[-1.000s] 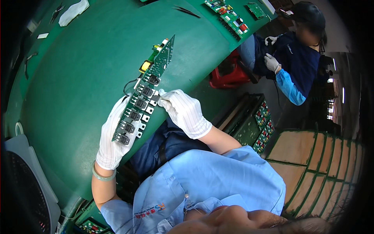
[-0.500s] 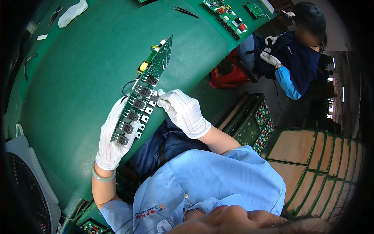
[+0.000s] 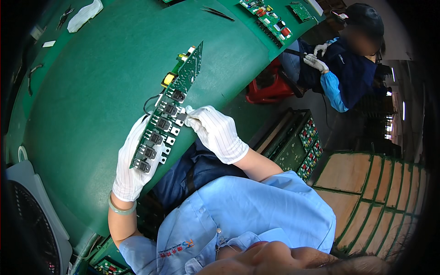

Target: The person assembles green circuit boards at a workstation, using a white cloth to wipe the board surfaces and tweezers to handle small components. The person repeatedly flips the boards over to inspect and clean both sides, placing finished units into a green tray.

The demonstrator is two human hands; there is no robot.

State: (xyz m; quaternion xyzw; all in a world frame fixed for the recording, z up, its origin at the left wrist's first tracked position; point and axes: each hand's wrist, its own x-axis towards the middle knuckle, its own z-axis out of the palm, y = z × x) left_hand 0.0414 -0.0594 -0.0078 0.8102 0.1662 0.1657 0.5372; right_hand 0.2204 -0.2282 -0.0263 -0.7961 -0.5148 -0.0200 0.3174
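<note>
From my remote seat I see tweezers and spare boards toward the far side of the green table, a white cloth at far left, and a co-worker past its right edge; the circuit board hangs tilted above the near table edge, blocking my view of some left-hand fingers; the left hand grips its lower end from behind; the right hand, wrist bent inward, pinches a small dark part at its side.

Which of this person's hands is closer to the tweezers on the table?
Right. The right hand, at the right edge of the circuit board, is below the tweezers in view; the left hand, holding the board's lower end, is lower and farther left.
</note>
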